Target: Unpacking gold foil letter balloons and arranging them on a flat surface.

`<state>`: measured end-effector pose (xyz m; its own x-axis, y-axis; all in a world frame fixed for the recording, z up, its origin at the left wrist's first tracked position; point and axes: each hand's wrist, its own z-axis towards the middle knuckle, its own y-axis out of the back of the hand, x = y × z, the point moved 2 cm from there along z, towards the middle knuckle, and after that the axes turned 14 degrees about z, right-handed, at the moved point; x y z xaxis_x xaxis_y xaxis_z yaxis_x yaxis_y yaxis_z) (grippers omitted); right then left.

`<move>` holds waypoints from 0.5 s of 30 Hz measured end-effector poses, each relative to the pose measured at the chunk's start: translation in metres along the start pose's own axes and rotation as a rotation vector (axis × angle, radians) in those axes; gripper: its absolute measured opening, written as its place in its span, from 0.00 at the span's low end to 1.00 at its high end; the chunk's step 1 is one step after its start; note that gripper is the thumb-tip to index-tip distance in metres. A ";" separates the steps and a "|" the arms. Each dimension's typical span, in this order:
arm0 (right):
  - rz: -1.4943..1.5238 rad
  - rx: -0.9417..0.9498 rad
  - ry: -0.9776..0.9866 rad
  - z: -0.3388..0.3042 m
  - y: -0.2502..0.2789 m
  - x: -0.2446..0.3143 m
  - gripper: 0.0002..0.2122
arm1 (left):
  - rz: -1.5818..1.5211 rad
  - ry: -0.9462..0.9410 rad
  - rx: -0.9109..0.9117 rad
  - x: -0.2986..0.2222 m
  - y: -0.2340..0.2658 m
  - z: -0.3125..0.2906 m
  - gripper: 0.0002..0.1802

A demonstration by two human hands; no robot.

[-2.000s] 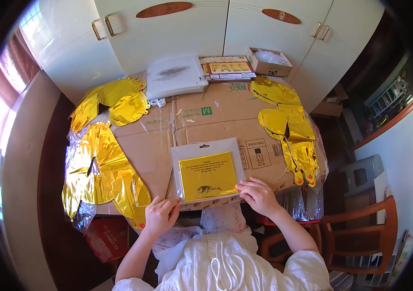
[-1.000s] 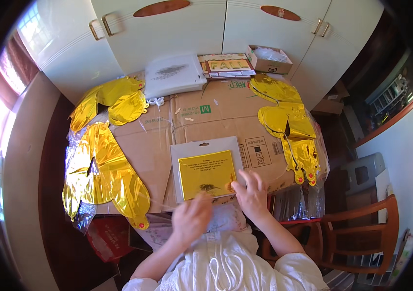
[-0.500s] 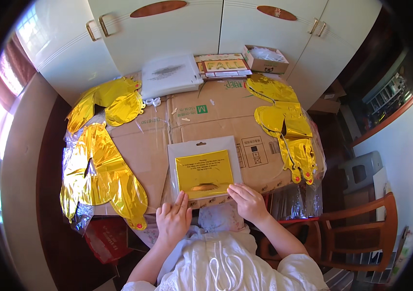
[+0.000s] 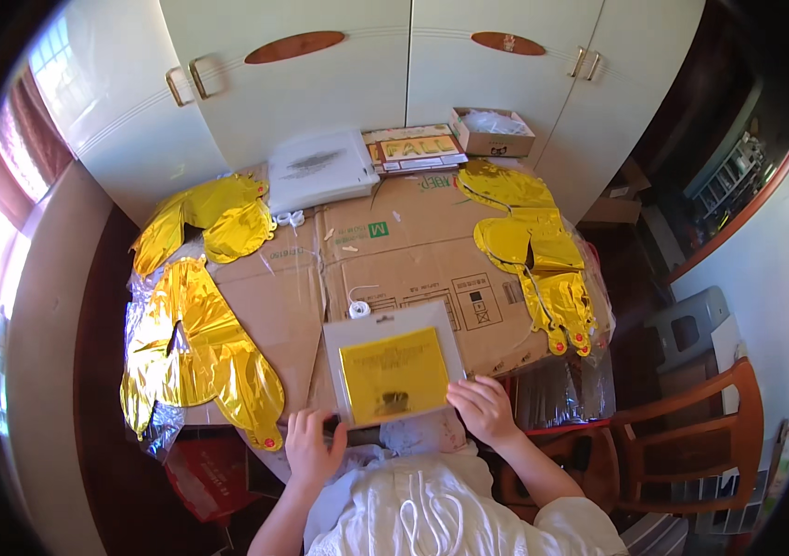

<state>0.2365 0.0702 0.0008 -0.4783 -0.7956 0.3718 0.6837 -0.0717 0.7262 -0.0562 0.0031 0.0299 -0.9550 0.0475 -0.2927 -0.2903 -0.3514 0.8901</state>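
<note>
A clear flat bag (image 4: 336,347) with a hang hole holds a folded gold foil balloon (image 4: 394,366) showing small print. My right hand (image 4: 487,408) pinches the bag's lower right edge, and the bag's near part reaches past the table's front edge over my lap. Beside its lower left corner, my left hand (image 4: 311,449) is open, thumb apart from the fingers, holding nothing. Just beyond the bag's top edge lies a small roll of white string (image 4: 359,309), its loose end curling away.
Flat gold foil balloons lie at the left front (image 4: 192,338), left back (image 4: 204,218) and right (image 4: 543,241) of the cardboard-covered table (image 4: 265,287). At the back are a stack of clear bags (image 4: 320,171), printed cards (image 4: 413,148) and a small box (image 4: 492,134). A wooden chair (image 4: 691,417) stands right.
The bag has come nearer to me, over the table edge, with my right hand on it. My left hand has left its lower edge. The white string roll now shows beyond it.
</note>
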 end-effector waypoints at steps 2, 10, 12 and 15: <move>0.101 -0.049 0.091 -0.005 0.007 0.006 0.08 | -0.300 0.191 0.115 0.008 -0.011 -0.022 0.08; 0.434 -0.094 -0.044 -0.040 0.005 0.020 0.14 | -1.212 0.695 0.389 0.010 -0.037 -0.030 0.03; 0.680 -0.173 -0.160 -0.038 0.012 0.021 0.22 | -1.133 0.593 0.367 0.009 -0.034 -0.028 0.03; 1.194 -0.482 -0.276 0.002 0.022 0.028 0.32 | -0.999 0.437 0.201 0.015 -0.022 -0.012 0.05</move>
<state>0.2367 0.0475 0.0281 0.4963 -0.3738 0.7835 0.8602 0.3334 -0.3858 -0.0636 0.0003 0.0018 -0.1933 -0.1229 -0.9734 -0.9603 -0.1794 0.2134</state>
